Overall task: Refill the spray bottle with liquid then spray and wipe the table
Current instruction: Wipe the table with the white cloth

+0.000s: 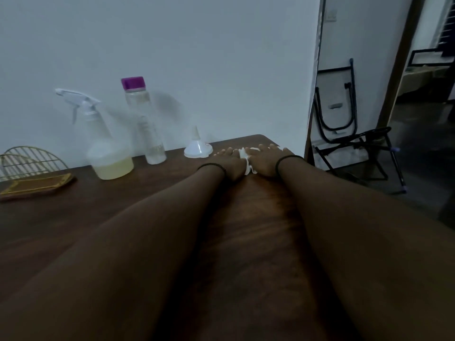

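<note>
Both hands lie flat on the table (152, 217) near its far right corner, left hand (227, 164) and right hand (267, 159) side by side, a cloth (246, 158) under and between them. Just left of the left fingertips (222, 151): funnel (198, 148); farther left, bottle (145, 121), spray bottle (103, 141), wire rack (29, 161) on a tray (37, 184).

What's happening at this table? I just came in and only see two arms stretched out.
A person presses both hands, left hand and right hand, flat on a white cloth near the far edge of the wooden table. The spray bottle stands untouched and holds yellowish liquid, beside a capped clear bottle and a funnel.
</note>
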